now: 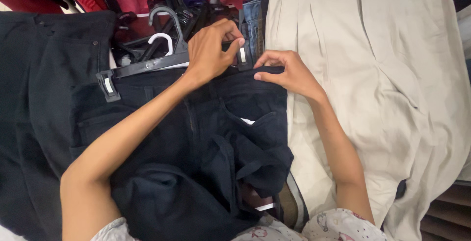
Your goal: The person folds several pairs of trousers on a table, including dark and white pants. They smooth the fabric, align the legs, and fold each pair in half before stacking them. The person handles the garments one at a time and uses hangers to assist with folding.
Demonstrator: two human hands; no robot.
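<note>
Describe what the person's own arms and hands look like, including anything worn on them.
Both forearms are bare, and the left hand and right hand wear no gloves, rings, watch or bracelets that show. The only clothing visible is a white short-sleeved top with small coloured cartoon prints at the bottom edge, near the upper arms.

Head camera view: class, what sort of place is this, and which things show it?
Probably a clothing shop or garment stockroom. The left hand grips a clip hanger on dark trousers, the right hand pinches their waistband, beige trousers lie alongside, and spare hangers are piled behind.
</note>
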